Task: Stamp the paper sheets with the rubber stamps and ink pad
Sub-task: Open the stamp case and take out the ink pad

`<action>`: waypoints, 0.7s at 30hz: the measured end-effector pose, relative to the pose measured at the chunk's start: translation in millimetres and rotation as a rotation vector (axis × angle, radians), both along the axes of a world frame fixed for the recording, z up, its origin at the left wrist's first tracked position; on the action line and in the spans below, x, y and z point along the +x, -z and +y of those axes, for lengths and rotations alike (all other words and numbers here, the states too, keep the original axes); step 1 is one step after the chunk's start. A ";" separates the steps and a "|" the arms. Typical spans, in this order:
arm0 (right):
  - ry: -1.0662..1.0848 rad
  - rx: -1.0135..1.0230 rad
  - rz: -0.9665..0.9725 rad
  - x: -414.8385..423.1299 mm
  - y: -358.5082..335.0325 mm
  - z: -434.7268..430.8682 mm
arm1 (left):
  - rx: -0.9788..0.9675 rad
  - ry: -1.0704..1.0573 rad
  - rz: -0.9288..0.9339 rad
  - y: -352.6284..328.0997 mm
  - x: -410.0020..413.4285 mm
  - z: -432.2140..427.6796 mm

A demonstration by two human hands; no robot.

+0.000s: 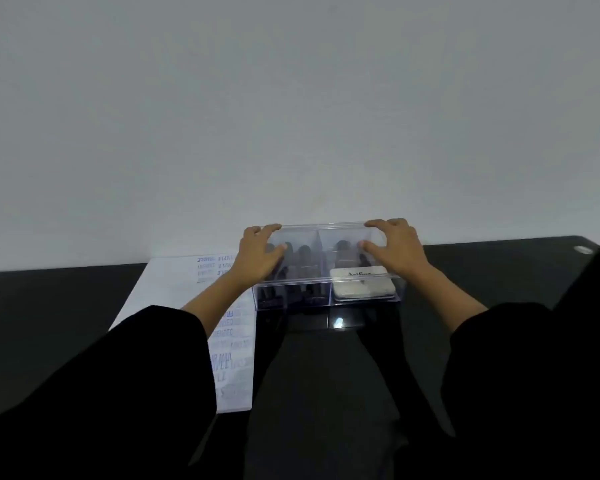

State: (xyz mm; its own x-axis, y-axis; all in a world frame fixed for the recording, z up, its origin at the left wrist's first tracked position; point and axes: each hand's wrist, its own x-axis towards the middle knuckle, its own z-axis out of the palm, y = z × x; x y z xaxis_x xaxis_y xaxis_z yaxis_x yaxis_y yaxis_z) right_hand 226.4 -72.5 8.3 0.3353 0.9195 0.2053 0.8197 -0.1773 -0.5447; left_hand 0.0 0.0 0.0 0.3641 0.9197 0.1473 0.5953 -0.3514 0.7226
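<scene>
Left hand (pixel 257 254) and right hand (pixel 399 251) each grasp an end of the clear lid (pixel 326 237) on a box (pixel 326 297) at twelve o'clock, likely to keep it level; inside, rubber stamps (pixel 305 258) stand with the ink pad (pixel 361 287) at their three o'clock, a stamped paper sheet (pixel 174 289) at nine.

Place is reading as an office desk: a black tabletop (pixel 49 306) is sitting against a white wall (pixel 291 116), carrying a stamped paper sheet (pixel 174 285) and a clear box (pixel 364 301) of rubber stamps (pixel 303 252).
</scene>
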 end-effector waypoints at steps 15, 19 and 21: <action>0.026 -0.065 0.328 5.2 15.2 -0.3 | -0.154 -0.150 -0.089 5.9 8.4 1.6; 0.038 -0.042 0.379 2.1 13.1 -4.4 | -0.175 -0.175 -0.150 4.3 7.5 -2.0; 0.047 -0.035 0.386 0.6 11.4 -10.4 | -0.169 -0.173 -0.162 3.1 6.1 -7.7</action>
State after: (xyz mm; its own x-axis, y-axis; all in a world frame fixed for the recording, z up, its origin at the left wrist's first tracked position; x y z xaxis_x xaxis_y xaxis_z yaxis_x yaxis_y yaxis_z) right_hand 227.0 -82.9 -3.1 0.4235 0.9055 0.0251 0.5464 -0.2332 -0.8044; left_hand 6.1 -7.7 -3.1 0.1838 0.9825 0.0302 0.5077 -0.1212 0.8530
